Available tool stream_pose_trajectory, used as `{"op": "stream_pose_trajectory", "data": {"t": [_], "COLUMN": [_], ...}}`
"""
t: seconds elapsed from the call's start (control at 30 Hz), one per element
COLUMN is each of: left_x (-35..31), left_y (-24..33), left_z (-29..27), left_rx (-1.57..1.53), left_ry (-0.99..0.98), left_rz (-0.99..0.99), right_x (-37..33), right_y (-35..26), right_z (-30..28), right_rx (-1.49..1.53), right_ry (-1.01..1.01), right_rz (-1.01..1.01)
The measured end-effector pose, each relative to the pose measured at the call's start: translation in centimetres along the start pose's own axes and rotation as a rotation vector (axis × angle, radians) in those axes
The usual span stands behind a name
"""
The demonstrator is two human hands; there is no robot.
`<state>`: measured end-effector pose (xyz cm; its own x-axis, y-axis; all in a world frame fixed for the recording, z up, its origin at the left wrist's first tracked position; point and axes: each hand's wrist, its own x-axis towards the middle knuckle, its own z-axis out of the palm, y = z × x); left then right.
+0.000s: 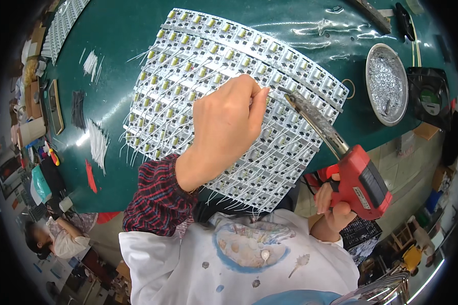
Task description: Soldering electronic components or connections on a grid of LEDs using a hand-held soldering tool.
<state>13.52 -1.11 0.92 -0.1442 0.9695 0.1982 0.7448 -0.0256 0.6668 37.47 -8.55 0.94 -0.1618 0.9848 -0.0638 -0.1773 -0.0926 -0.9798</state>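
A large panel of small white circuit boards (228, 38) lies tilted on the green table, with rows of yellowish components and many thin white wires (269, 175) trailing over its left and lower parts. My left hand (224, 117) is over the panel's middle, closed with thumb and forefinger pinched together; what sits between the fingertips is hidden. From the right, my right hand (333, 206) grips a red and black soldering gun (364, 183). Its metal barrel slants up to the left, and the tip is just right of my left fingertips, over the boards.
A round bowl of crumpled silvery material (387, 84) stands at the right, beside a black device (431, 99). Loose white wires (97, 145), black wires (78, 109) and red wires (90, 176) lie on the left. Another person (61, 236) sits at lower left.
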Motion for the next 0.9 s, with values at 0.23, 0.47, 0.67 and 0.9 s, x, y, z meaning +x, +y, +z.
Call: {"op": "stream_pose_trajectory", "data": {"t": [0.23, 0.47, 0.67, 0.9], "left_x": [-0.1, -0.2, -0.1, -0.1], "left_y": [-0.1, 0.0, -0.2, 0.0], "left_z": [0.1, -0.1, 0.3, 0.0], "left_rx": [0.013, 0.009, 0.018, 0.030], "left_ry": [0.022, 0.001, 0.046, 0.059], "left_rz": [0.035, 0.015, 0.047, 0.081], "right_x": [0.3, -0.8, 0.3, 0.0], "right_y": [0.2, 1.4, -0.4, 0.1], "right_z": [-0.2, -2.0, 0.2, 0.3], "right_rx": [-0.048, -0.347, -0.071, -0.083], "right_ry": [-0.089, -0.101, -0.048, -0.030], "right_rz": [0.005, -0.100, -0.008, -0.047]}}
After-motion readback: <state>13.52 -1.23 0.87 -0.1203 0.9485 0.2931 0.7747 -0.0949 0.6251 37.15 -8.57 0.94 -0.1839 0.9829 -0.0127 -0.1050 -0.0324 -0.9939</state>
